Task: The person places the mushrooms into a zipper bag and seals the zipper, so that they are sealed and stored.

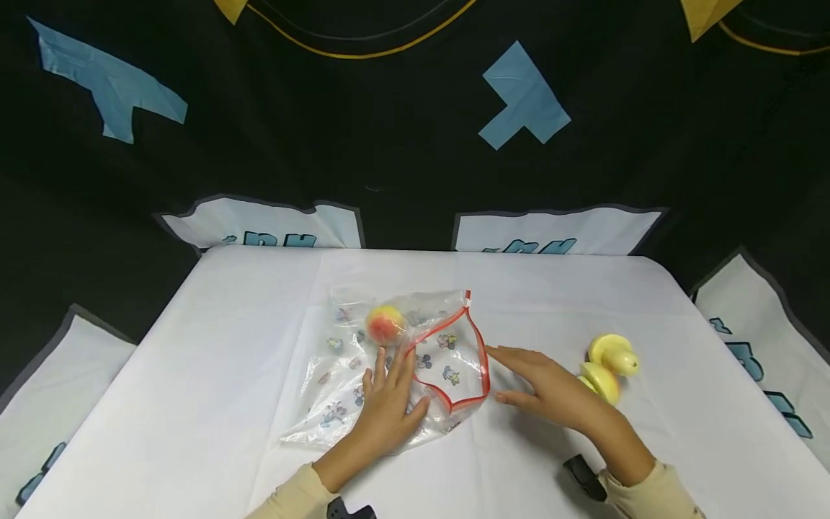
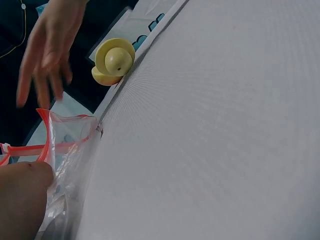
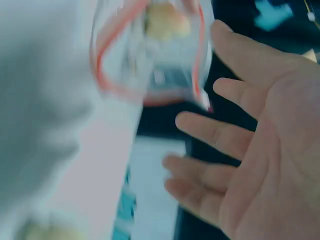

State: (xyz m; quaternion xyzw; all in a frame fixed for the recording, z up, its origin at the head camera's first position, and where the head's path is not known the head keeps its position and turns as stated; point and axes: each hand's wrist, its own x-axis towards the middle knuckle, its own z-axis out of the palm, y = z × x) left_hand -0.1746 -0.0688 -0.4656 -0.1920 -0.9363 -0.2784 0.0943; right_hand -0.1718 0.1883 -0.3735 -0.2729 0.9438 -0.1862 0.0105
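Note:
A clear zip bag with cartoon prints and a red zip edge lies on the white table, its mouth gaping toward the right. A yellow and red, peach-like fruit shows through its plastic, near the far side. My left hand rests on the bag with fingers spread, fingertips just short of the fruit. Just right of the red edge, my right hand holds nothing, its fingers extended and thumb apart. In the right wrist view the bag's mouth is blurred, with the right palm beside it.
Right of my right hand sit yellow fruit-like pieces, one a rounded shape against a round, disc-like one. A black curtain with blue and yellow patches hangs behind the table.

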